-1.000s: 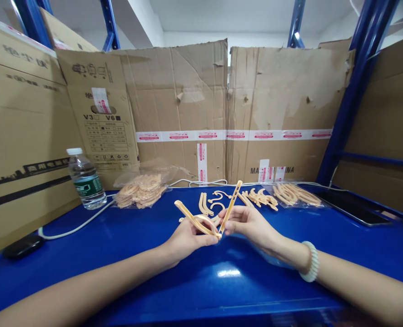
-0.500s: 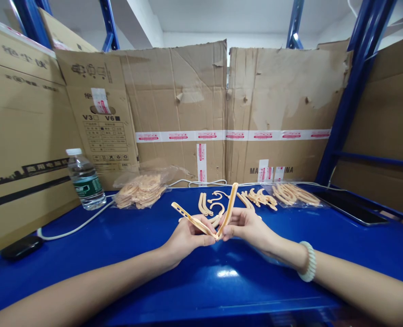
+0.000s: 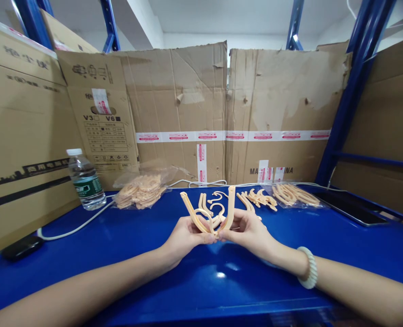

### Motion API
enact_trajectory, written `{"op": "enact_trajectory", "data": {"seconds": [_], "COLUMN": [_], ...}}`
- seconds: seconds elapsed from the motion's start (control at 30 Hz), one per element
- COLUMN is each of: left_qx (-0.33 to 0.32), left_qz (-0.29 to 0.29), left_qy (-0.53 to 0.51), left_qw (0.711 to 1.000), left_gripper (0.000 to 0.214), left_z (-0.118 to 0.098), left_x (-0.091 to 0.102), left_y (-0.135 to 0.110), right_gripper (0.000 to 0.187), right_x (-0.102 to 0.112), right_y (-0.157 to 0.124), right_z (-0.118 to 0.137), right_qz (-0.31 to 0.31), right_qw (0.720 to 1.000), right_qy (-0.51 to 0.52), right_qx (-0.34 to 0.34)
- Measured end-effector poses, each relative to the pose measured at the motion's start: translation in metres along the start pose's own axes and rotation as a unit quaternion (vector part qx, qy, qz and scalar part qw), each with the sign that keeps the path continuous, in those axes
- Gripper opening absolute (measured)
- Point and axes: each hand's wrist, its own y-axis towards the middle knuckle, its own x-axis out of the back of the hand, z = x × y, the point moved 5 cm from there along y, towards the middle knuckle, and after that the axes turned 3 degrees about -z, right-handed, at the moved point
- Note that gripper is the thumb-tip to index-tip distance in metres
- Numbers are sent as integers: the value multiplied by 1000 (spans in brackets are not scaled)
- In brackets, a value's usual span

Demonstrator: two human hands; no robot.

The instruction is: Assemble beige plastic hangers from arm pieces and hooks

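Head view, held strips, bottle left (phone right)

Curved beige pieces between fingers

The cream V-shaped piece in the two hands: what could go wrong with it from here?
The left hand and right hand partly cover the bottom of the cream V-shaped piece, so a poor fit there might go unseen. If dropped, it could get mixed up with the loose cream parts lying just beyond the hands.
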Motion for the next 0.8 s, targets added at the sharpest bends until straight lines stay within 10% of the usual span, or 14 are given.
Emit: {"op": "enact_trajectory", "data": {"seconds": [0.3,0.57,0.8], "left_qx": [1,69,95], "left_qz": [1,-51,-90], "left_qy": [24,-53,-83], "left_qw": [1000,995,988], "left_gripper": [21,23,11], "left_z": [-2,-11,-20], "left_x": [2,18,47], "left_y": [1,7,26], "right_gripper": [35,34,23], "right_x": [5,62,78], "right_y": [7,24,25], "right_z": [-3,24,42], "right_qz": [-20,36,120], "right_qw": [999,991,897], "right_qy": [-12,-128,-409], "right_qx": [-33,-6,119]}}
